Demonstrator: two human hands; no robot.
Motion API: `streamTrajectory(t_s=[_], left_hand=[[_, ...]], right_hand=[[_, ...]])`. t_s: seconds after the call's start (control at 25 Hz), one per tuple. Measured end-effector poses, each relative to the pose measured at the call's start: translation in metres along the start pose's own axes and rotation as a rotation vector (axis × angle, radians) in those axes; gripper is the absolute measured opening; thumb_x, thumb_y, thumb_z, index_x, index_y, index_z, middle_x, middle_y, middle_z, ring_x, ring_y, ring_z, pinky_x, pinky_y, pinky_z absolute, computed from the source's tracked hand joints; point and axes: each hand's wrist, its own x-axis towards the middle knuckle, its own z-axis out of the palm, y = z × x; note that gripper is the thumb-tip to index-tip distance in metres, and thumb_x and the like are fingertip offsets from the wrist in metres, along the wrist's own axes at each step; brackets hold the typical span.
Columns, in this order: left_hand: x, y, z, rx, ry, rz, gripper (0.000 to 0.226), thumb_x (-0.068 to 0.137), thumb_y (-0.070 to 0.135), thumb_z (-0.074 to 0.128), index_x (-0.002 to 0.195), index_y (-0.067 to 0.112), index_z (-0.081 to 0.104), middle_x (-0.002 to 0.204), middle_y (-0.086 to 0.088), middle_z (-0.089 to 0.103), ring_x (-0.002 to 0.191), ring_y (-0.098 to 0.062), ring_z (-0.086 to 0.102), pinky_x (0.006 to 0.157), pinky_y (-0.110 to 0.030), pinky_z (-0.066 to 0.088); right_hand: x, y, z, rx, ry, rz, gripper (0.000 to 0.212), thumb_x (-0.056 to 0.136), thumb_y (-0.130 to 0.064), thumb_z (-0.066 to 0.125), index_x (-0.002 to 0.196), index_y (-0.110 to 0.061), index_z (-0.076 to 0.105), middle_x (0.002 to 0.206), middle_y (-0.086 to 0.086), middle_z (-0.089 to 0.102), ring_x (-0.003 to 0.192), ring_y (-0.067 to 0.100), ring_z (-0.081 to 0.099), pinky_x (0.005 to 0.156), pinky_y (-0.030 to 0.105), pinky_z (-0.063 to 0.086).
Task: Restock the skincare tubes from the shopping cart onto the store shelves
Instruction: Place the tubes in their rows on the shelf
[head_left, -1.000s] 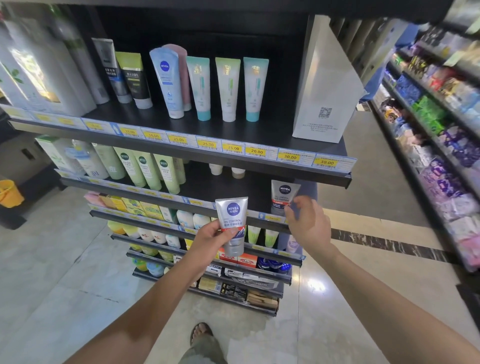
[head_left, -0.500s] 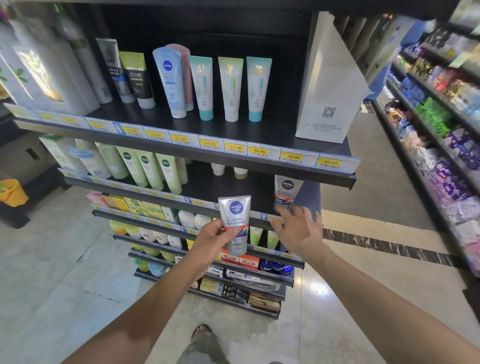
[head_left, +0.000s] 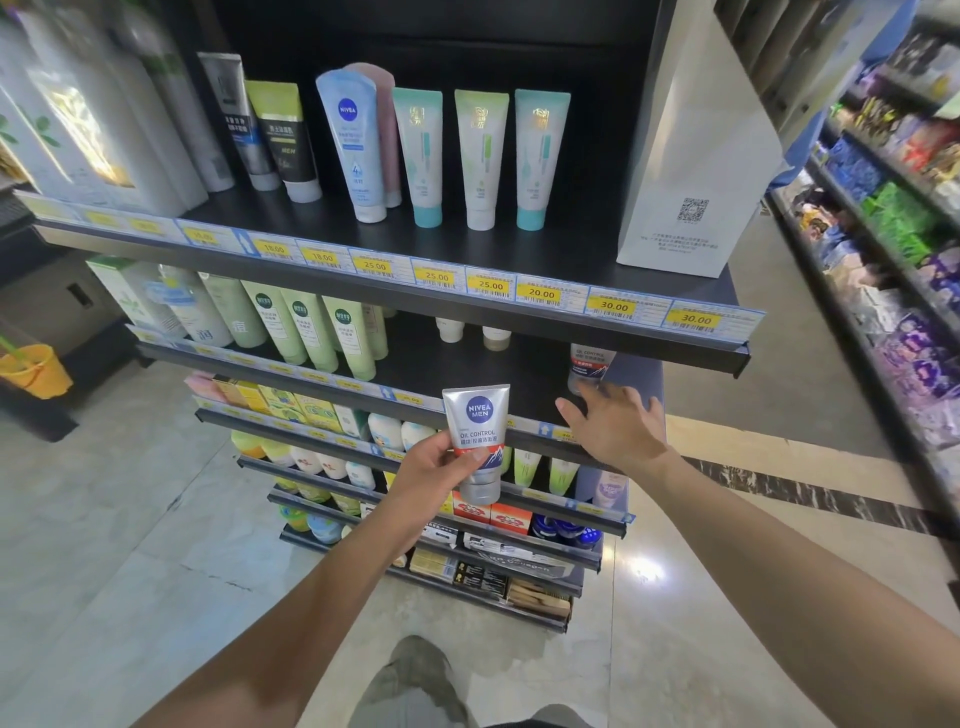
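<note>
Left hand (head_left: 434, 470) pinches a silver tube (head_left: 477, 441), cap down, thumb on its front, in front of the second shelf (head_left: 467, 371) edge. Label reads "NIVEA MEN", "OIL CONTROL", then Chinese characters; mountain graphic below.

Right hand (head_left: 615, 428) spread, fingers apart, holding nothing, its fingertips just beside a second tube (head_left: 589, 366) standing at the right end of the second shelf. On that one only "OIL CONTROL" is legible; upper part hidden by the top shelf (head_left: 519, 244).

Top shelf: blue tube (head_left: 353, 145) marked "NIVEA", dark tube (head_left: 285, 140) marked "MEN". White bag (head_left: 696, 156) at right carries a QR code. Yellow price tags (head_left: 540, 293) read 18.00, 18.00, 25.00, 25.00, 25.00, 20.00, 30.00, 30.00.
</note>
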Motion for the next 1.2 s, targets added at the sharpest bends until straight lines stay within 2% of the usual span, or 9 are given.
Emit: streamTrajectory(t_s=[0.12,0.36,0.52,0.72,0.84,1.0,1.2], left_hand=[[0.0,-0.002,0.0,0.005,-0.001,-0.004,0.028,0.097,0.029,0.071,0.124,0.025,0.07,0.111,0.006,0.078,0.109,-0.016,0.072,0.097,-0.036,0.057],[0.0,-0.003,-0.003,0.056,0.006,0.019,0.029,0.092,0.027,0.076,0.121,0.025,0.072,0.115,0.007,0.077,0.112,-0.015,0.071,0.104,-0.049,0.054],[0.012,0.018,0.011,0.212,-0.001,0.134,0.03,0.088,0.028,0.081,0.116,0.026,0.072,0.112,0.011,0.076,0.107,-0.008,0.07,0.101,-0.041,0.056],[0.048,0.053,0.05,0.348,-0.052,0.279,0.028,0.086,0.03,0.084,0.112,0.027,0.074,0.113,0.013,0.069,0.1,-0.003,0.069,0.094,-0.033,0.058],[0.069,0.058,0.067,0.461,-0.089,0.304,0.038,0.086,0.03,0.084,0.121,0.021,0.072,0.115,0.011,0.071,0.102,-0.004,0.069,0.095,-0.03,0.058],[0.097,0.051,0.077,0.503,-0.108,0.327,0.04,0.084,0.029,0.085,0.121,0.022,0.071,0.116,0.011,0.075,0.106,-0.003,0.07,0.1,-0.035,0.058],[0.119,0.036,0.083,0.6,-0.143,0.263,0.045,0.083,0.036,0.085,0.124,0.025,0.071,0.119,0.011,0.076,0.107,-0.006,0.071,0.098,-0.04,0.059]], right_hand=[[0.007,0.0,-0.001,-0.004,-0.004,-0.002,0.06,0.097,-0.073,0.018,0.146,-0.044,0.036,0.152,-0.003,0.049,0.143,0.03,0.039,0.119,0.061,0.023],[0.004,0.004,0.004,0.031,0.035,-0.012,0.061,0.095,-0.074,0.017,0.138,-0.042,0.045,0.144,-0.004,0.057,0.138,0.028,0.045,0.118,0.061,0.026],[-0.029,0.014,-0.001,0.036,0.087,0.024,0.063,0.097,-0.072,0.023,0.139,-0.036,0.051,0.142,-0.006,0.057,0.135,0.023,0.048,0.118,0.055,0.029],[-0.079,0.036,-0.002,-0.051,0.121,0.031,0.061,0.1,-0.065,0.03,0.15,-0.031,0.038,0.153,-0.005,0.046,0.143,0.022,0.04,0.122,0.05,0.025],[-0.094,0.041,0.008,-0.047,0.097,0.022,0.063,0.099,-0.064,0.034,0.153,-0.031,0.033,0.156,-0.006,0.042,0.147,0.021,0.034,0.124,0.051,0.022],[-0.099,0.045,0.014,-0.03,0.087,0.028,0.066,0.099,-0.064,0.036,0.155,-0.031,0.028,0.161,-0.007,0.035,0.151,0.019,0.027,0.124,0.052,0.017],[-0.097,0.045,0.016,-0.004,0.09,0.044,0.067,0.098,-0.063,0.039,0.156,-0.031,0.028,0.163,-0.006,0.033,0.152,0.021,0.025,0.125,0.053,0.016]])
